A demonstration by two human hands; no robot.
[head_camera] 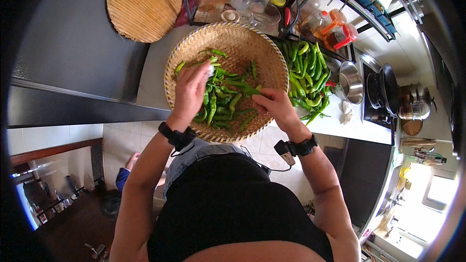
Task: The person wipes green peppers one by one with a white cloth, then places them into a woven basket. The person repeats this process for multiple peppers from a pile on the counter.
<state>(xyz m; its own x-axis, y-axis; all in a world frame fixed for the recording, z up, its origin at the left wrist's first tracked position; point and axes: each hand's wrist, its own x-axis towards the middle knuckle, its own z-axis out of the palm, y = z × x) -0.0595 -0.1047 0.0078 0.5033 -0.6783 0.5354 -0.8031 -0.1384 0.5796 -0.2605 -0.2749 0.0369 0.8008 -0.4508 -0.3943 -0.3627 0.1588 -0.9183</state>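
Observation:
My right hand (275,106) pinches one end of a long green chili pepper (244,86) over a round woven bamboo basket (225,30). Across the basket's left side is my left hand (190,89), slightly blurred, palm turned inward. A small white wad (211,70), perhaps cloth or tissue, shows at its fingers; most of it is hidden. Below both hands, many green chili peppers (213,107) lie loose in the basket. A larger heap of green chili peppers (307,69), with a few red ones, rests on the white counter just right of the basket.
A black metal rack (298,5) with jars and bottles stands behind the basket. A round bamboo mat (145,5) lies back left. Right of the heap are a steel bowl (351,82), a black pan (389,89) and a steel pot (415,101). Another person's leg (133,160) shows lower left.

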